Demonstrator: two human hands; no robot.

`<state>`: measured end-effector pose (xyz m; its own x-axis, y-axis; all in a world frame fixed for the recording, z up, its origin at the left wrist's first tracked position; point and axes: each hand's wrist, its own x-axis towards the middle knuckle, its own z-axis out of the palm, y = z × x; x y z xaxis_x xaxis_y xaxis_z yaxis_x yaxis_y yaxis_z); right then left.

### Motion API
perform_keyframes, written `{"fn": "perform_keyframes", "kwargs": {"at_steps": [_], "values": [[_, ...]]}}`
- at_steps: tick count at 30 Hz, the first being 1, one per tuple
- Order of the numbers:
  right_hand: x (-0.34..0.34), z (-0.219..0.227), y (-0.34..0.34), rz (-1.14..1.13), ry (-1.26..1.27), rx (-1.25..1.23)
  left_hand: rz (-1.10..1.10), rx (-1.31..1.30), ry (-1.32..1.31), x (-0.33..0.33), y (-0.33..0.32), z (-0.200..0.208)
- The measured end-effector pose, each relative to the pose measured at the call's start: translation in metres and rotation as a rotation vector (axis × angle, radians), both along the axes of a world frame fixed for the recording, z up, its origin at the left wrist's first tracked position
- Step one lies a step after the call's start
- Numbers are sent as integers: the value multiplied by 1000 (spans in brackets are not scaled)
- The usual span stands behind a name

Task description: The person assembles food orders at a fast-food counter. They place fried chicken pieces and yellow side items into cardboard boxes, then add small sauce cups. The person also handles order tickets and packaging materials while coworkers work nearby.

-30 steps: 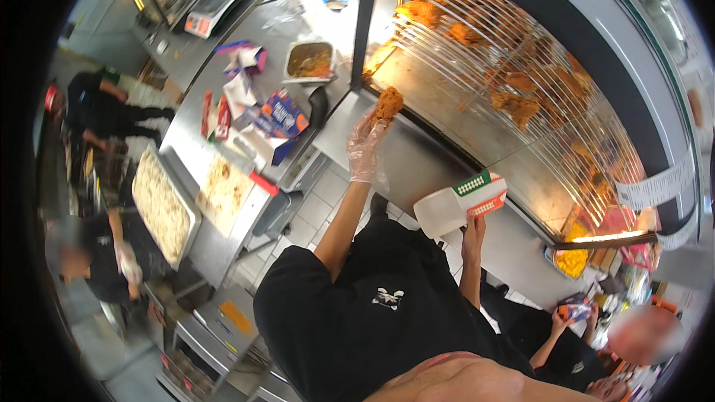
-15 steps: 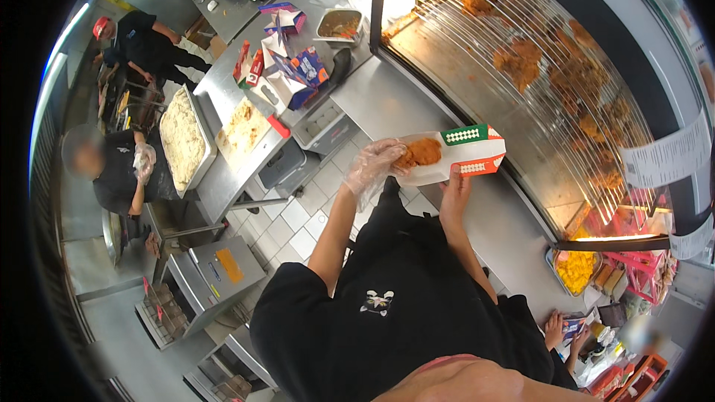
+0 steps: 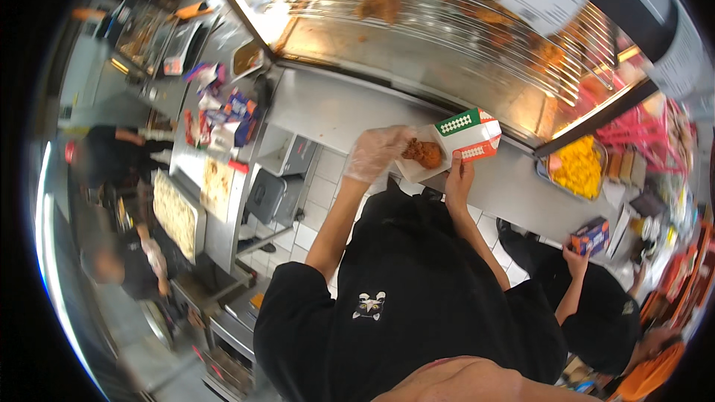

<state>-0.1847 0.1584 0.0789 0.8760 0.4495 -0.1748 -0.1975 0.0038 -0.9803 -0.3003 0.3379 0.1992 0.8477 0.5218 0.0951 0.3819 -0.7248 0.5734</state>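
Note:
A clear plastic glove covers my left hand [image 3: 375, 155], whose curled fingertips meet the near-left end of a piece of fried chicken [image 3: 424, 155]. The chicken lies at the opening of a white paper carton [image 3: 426, 173] with green and red printed flaps. My bare right hand [image 3: 458, 181] grips this carton from its near side, thumb up against the red flap. Both hands are above the steel counter's front edge, with the carton held tilted between them.
Beyond the counter [image 3: 328, 108] stands a lit glass cabinet with fried chicken on wire racks [image 3: 383, 0]. A tray of yellow food [image 3: 577, 167] is at right, near a co-worker holding a blue box [image 3: 590, 237]. Left are folded boxes [image 3: 234, 119], a large flour tray [image 3: 177, 212] and two co-workers.
My view has swung to the left, so the cabinet now runs across the top. The chicken sits deeper in the carton, with my left fingers at its end. A co-worker at right has come further into view.

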Motion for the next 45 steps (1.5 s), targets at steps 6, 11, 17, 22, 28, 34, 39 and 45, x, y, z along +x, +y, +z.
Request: {"fn": "perform_keyframes", "kwargs": {"at_steps": [6, 11, 17, 22, 28, 34, 39, 45], "values": [[33, -44, -63, -173, 19, -77, 272, -579, -420, -8, 10, -15], [49, -80, -127, -386, 44, -166, 193, -569, -218, -4, -4, -53], [71, -80, -189, -647, -58, -231, -163, -396, -127, 8, -31, -79], [87, -79, -213, -878, -12, -110, -272, -264, -180, 18, -39, -100], [75, -47, -213, -1279, -206, -500, -159, -386, -73, 24, -49, -85], [75, 2, -140, -490, -361, -62, -67, -681, -197, 25, -60, -79], [31, 59, -62, 262, -628, -9, 432, -1262, -503, 42, -66, -95], [-18, 96, -20, 520, -847, 33, 887, -1410, -1088, 45, -46, -78]]}}
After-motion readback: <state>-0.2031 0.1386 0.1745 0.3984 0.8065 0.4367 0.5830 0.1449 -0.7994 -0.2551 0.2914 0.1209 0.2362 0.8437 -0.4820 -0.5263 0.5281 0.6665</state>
